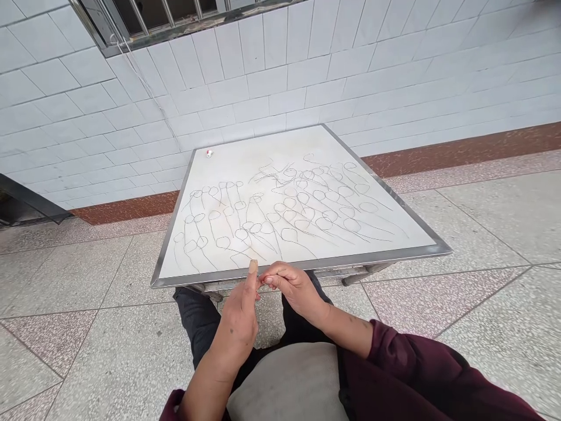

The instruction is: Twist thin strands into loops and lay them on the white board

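Note:
Both of my hands meet in front of the near edge of a white table (263, 140) with a metal rim. My left hand (243, 304) has its thumb raised and its other fingers mostly hidden behind the palm. My right hand (294, 287) is closed in a pinch, its fingertips against the left fingers; whatever lies in the pinch is too small to make out. Many thin dark looped wires (324, 224) lie spread over the tabletop, several of them close beyond my hands.
A small white and red object (209, 154) lies near the table's far left corner. A tiled wall (263, 88) with a barred window stands behind the table. My legs are under its near edge.

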{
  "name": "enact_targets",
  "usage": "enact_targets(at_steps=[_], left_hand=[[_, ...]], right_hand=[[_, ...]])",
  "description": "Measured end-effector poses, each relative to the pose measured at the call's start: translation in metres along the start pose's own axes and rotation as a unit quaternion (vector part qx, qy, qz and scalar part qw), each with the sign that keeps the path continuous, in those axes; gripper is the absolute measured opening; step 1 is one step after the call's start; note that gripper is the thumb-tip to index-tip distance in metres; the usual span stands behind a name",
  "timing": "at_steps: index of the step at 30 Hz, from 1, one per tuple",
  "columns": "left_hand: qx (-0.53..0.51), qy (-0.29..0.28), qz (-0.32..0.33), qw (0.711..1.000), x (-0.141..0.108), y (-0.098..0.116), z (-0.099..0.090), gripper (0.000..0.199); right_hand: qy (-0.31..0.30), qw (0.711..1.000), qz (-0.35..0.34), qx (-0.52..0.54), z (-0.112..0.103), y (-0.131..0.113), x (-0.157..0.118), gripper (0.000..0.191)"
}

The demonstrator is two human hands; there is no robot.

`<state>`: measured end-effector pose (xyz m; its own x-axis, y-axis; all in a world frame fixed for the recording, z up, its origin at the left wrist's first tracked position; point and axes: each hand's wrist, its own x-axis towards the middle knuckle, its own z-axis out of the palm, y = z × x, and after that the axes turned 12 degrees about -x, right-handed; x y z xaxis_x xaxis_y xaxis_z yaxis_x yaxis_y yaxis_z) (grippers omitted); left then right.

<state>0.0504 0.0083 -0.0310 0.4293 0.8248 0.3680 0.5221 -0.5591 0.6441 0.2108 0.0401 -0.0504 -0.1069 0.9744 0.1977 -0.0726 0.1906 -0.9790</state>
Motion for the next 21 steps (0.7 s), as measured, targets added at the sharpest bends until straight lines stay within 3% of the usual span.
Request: enact_targets(at_steps=[5, 8, 10, 12, 15, 17, 21], left_hand=[[0.02, 0.03, -0.02, 0.999, 0.0, -0.003, 0.0, 0.07], [0.039, 0.039, -0.042, 0.998, 0.0, -0.006, 0.0, 0.069], [0.055, 0.041, -0.033, 0.997, 0.001, -0.007, 0.0, 0.069], [0.073, 0.039, -0.007, 0.997, 0.003, -0.006, 0.001, 0.07], [0.096, 0.025, 0.023, 0.995, 0.004, -0.004, 0.001, 0.072], [0.107, 0.014, 0.024, 0.994, 0.003, -0.002, 0.0, 0.075], [0.119, 0.013, 0.041, 0.992, 0.002, 0.001, -0.002, 0.077]], right_hand=[[-0.018, 0.999, 0.011, -0.049, -0.008, -0.005, 0.005, 0.02], [0.054, 0.981, -0.074, -0.17, -0.019, -0.017, 0.008, 0.017], [0.063, 0.946, -0.157, -0.278, -0.025, -0.025, 0.01, 0.021], [0.002, 0.904, -0.212, -0.371, -0.025, -0.029, 0.012, 0.024], [-0.089, 0.867, -0.222, -0.437, -0.02, -0.025, 0.014, 0.017], [-0.107, 0.874, -0.205, -0.427, -0.017, -0.018, 0.014, 0.011], [-0.124, 0.942, -0.116, -0.289, -0.013, -0.011, 0.011, 0.007]])
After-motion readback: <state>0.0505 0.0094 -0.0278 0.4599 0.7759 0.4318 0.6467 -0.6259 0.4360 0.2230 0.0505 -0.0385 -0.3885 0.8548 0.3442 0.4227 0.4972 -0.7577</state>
